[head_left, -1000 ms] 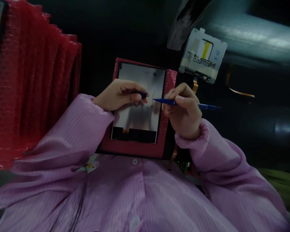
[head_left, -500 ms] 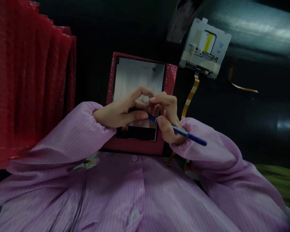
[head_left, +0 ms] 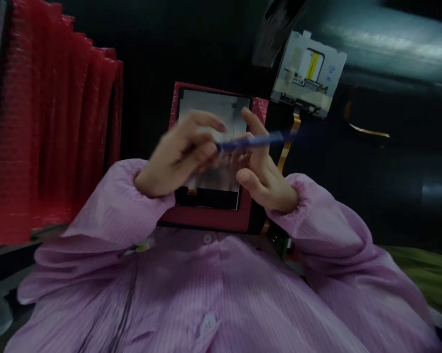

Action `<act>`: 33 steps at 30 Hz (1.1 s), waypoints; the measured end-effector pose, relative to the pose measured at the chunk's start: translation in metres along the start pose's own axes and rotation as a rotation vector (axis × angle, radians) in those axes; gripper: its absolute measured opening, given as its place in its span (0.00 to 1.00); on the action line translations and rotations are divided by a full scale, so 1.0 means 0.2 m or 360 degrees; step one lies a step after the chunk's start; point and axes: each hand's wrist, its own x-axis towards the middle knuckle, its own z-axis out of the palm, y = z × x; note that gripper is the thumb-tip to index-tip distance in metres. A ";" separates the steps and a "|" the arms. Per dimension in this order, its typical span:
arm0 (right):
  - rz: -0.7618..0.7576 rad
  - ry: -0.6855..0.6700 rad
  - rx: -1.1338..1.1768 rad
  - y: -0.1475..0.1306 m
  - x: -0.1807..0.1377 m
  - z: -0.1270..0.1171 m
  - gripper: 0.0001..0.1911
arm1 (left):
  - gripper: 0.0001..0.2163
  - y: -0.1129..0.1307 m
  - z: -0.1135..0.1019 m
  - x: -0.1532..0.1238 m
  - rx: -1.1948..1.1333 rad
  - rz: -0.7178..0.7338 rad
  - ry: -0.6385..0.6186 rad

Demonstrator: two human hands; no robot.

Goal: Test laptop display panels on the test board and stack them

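Both my left hand [head_left: 174,154] and my right hand [head_left: 268,179] are above a flat, rectangular, silvery-grey panel with a black border [head_left: 209,102], which covers part of a red bubble-textured sheet [head_left: 213,218]. My left thumb and fingers are clamped on the near end of a slim blue pen [head_left: 257,141]. The pen extends from that grip toward my right side, crossing in front of my right fingers; its far end is blurred. My right hand is spread, thumb well apart from the raised index finger; whether it touches the pen I cannot tell. Beyond it, on the dark surface, is a whitish plate-like unit with a yellow strip [head_left: 307,81], with a flat orange ribbon cable [head_left: 285,152] running toward my right wrist. Red bubble-wrap sleeves [head_left: 55,132] stand in a row at my left.
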 end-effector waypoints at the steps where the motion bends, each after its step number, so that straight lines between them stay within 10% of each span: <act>1: 0.0084 -0.0005 -0.0141 -0.03 -0.02 -0.03 0.40 | 0.07 0.00 -0.02 -0.02 0.0118 0.0056 0.0318; 5: 0.0519 -0.0001 -0.0653 -0.15 -0.23 -0.13 0.21 | 0.12 -0.08 -0.13 -0.20 0.0997 -0.0162 0.1079; 8: 0.0949 0.0017 -0.0639 -0.19 -0.45 -0.14 0.21 | 0.18 -0.17 -0.18 -0.35 0.1642 -0.0465 0.0978; 13: 0.1565 -0.0443 -0.0459 -0.18 -0.74 -0.08 0.28 | 0.18 -0.20 -0.13 -0.52 0.1658 -0.0252 0.1014; 21: 0.1626 -0.0754 -0.0192 -0.03 -0.85 0.06 0.36 | 0.11 -0.12 0.12 -0.61 0.1391 -0.0122 0.0977; 33: 0.1767 -0.0204 0.0148 -0.08 -0.78 0.15 0.43 | 0.11 -0.15 0.17 -0.68 0.1376 -0.0103 0.1043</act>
